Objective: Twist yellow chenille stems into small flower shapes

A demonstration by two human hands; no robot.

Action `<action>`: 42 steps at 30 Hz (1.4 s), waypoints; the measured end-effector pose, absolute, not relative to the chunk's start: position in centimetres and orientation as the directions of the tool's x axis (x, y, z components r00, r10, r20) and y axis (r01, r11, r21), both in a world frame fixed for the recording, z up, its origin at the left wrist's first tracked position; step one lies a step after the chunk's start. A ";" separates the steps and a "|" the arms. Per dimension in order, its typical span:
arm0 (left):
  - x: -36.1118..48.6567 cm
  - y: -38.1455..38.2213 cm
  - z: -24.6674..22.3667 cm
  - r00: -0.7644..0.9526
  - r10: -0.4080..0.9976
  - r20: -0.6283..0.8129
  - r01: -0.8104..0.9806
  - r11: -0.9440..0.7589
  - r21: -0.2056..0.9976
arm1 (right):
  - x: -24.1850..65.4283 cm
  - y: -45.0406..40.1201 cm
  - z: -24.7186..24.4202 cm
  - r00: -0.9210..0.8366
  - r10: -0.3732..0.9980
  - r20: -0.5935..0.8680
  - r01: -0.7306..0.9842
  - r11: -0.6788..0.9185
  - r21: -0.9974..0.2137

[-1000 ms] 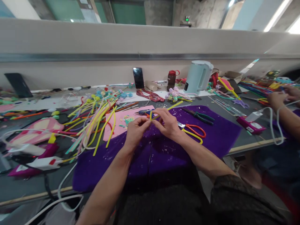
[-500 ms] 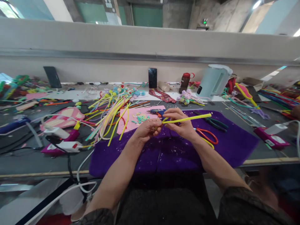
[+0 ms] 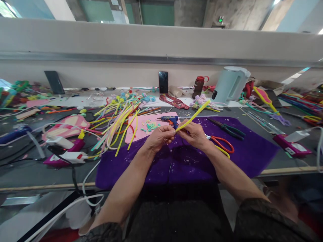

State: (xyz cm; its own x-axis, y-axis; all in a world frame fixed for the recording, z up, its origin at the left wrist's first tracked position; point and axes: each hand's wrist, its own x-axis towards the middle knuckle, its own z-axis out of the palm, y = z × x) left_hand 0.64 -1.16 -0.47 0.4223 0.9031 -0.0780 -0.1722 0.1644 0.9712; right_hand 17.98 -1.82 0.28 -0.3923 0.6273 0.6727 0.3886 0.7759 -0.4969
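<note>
A yellow pipe cleaner point(image 3: 196, 113) slants up and to the right from between my two hands. Its lower end is pinched in the fingertips of my left hand point(image 3: 159, 137). Close beside it, my right hand point(image 3: 193, 135) has its fingers closed around the stem. Both hands hover over a purple cloth point(image 3: 151, 173). Behind them lies a blue glue gun point(image 3: 169, 119), partly on a pink sheet point(image 3: 130, 135) with small green and yellow cut pieces point(image 3: 150, 126). Scissors with red and yellow handles point(image 3: 227, 144) rest right of my right hand, near dark green-handled pliers point(image 3: 230, 130).
Left of the cloth lies a heap of coloured pipe cleaners point(image 3: 121, 117). Power strips point(image 3: 59, 160) with cables sit at the left, another power strip point(image 3: 292, 148) at the right. Along the back stand a phone point(image 3: 163, 82), a brown bottle point(image 3: 199, 87) and a pale blue kettle point(image 3: 230, 84).
The yellow pipe cleaner has swung from nearly level to slanting steeply upward. My right hand's fingers have closed in nearer to my left fingertips.
</note>
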 end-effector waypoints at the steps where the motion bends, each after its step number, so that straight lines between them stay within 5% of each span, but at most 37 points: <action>1: 0.8 -1.2 -0.5 0.394 0.918 -0.044 -0.166 0.118 0.979 | 17.8 -1.9 0.3 -0.355 0.647 0.674 0.396 0.758 -0.519; 6: 1.6 -1.8 -0.9 0.171 0.932 0.321 0.083 -0.338 0.937 | 16.9 -2.1 0.0 -0.134 0.821 0.554 0.305 0.566 -0.766; 11: 2.0 -2.4 -1.1 0.121 0.764 0.634 0.538 -0.587 0.605 | 16.8 -1.6 -0.3 -0.152 0.946 0.285 0.042 0.294 -0.955; 14: 1.9 -2.3 -0.9 0.120 0.832 0.542 0.473 -0.528 0.705 | 17.0 -1.1 -0.5 -0.149 0.951 0.269 -0.004 0.272 -0.962; 17: 1.6 -1.9 -0.4 0.158 0.958 0.241 0.204 -0.270 0.941 | 17.3 -0.7 -0.5 -0.169 0.953 0.252 -0.009 0.255 -0.967; 21: 0.9 -1.4 0.0 0.272 0.962 -0.039 0.005 0.039 0.999 | 17.5 -0.6 -0.6 -0.250 0.943 0.217 0.009 0.227 -0.974; 30: 0.6 -1.4 -0.2 0.241 0.969 0.061 0.177 -0.106 0.979 | 17.3 -1.0 -0.8 -0.236 0.892 0.385 0.331 0.447 -0.831; 35: 0.3 -1.1 0.0 0.257 0.964 -0.073 -0.054 0.090 0.994 | 18.3 -1.0 0.1 -0.211 0.855 0.473 0.315 0.518 -0.795; 39: -0.1 -0.8 0.1 0.344 0.922 -0.177 -0.188 0.253 0.949 | 18.9 -1.3 1.0 -0.244 0.664 0.707 0.377 0.736 -0.562; 42: -0.1 -0.7 -0.1 0.415 0.893 -0.175 -0.189 0.273 0.943 | 18.9 -1.3 0.9 -0.395 0.546 0.739 0.368 0.831 -0.417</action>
State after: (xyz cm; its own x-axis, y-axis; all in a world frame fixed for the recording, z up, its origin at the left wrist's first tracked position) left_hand -0.15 -0.68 -0.09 0.4152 0.8927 -0.1754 -0.1887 0.2731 0.9433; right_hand 18.92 -1.31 0.91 -0.3946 0.5456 0.7393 0.3675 0.8312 -0.4172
